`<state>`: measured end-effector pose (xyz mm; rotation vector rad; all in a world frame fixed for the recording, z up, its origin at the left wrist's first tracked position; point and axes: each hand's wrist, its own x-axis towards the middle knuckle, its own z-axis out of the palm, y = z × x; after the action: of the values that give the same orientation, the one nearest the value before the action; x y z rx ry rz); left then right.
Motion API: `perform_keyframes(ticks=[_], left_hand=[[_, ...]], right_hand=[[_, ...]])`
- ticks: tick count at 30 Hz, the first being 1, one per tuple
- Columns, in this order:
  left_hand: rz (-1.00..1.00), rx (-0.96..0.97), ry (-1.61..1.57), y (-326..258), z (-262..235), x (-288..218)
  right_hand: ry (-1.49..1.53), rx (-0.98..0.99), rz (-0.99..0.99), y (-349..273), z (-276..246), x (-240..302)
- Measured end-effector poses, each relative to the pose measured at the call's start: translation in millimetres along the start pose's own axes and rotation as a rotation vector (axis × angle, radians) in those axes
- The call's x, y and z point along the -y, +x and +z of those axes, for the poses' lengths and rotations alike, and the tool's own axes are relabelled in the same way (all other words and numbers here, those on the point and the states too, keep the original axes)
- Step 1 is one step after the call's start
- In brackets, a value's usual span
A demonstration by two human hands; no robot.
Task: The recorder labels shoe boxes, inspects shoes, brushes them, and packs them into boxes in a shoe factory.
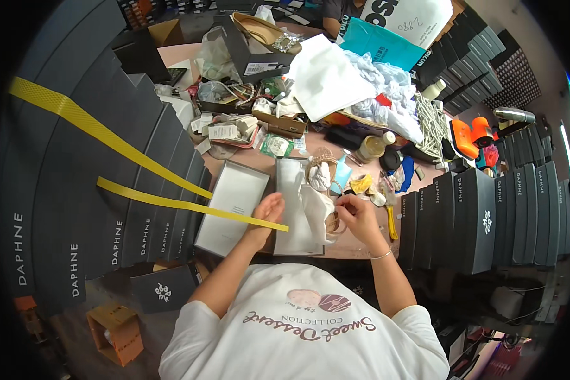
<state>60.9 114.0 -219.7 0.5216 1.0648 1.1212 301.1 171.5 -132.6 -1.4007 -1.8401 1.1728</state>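
My left hand (268,218) hovers over the gap between a grey shoebox lid (212,218) and the open shoebox (289,237), its fingers stretched out and holding nothing. At the shoebox's right side lie two beige strappy sandals, one farther off (311,166) and one nearer (333,223), with white paper (316,206) around them. The fingers of my right hand (360,218) are pinched together on a thin strap of the nearer sandal. The exact grip point is partly hidden by the fingers. A light-blue paper piece (342,172) lies beyond this hand.
Yellow strapping (126,152) crosses in front of dark shoebox stacks (63,209) at left. More shoeboxes (462,215) stand at right. A yellow-handled tool (392,223), a glue jar (372,149) and crumpled paper (386,82) crowd the table. Beyond, a boxed shoe (259,31) sits.
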Motion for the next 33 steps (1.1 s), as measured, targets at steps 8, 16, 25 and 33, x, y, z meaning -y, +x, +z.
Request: perform_keyframes(ticks=[8,16,25,33], left_hand=[[0.241,-0.153,0.251,13,10,33],[0.686,-0.514,1.27,-3,-52,-87],[-0.586,1.041,0.242,30,47,-47],[-0.544,0.488,-0.39,-6,33,-40]], right_hand=[[0.154,-0.108,0.03,19,-16,-2],[0.061,0.366,-0.141,38,-63,0],[-0.217,0.825,-0.213,53,-52,69],[-0.554,0.362,-0.788,-10,3,80]])
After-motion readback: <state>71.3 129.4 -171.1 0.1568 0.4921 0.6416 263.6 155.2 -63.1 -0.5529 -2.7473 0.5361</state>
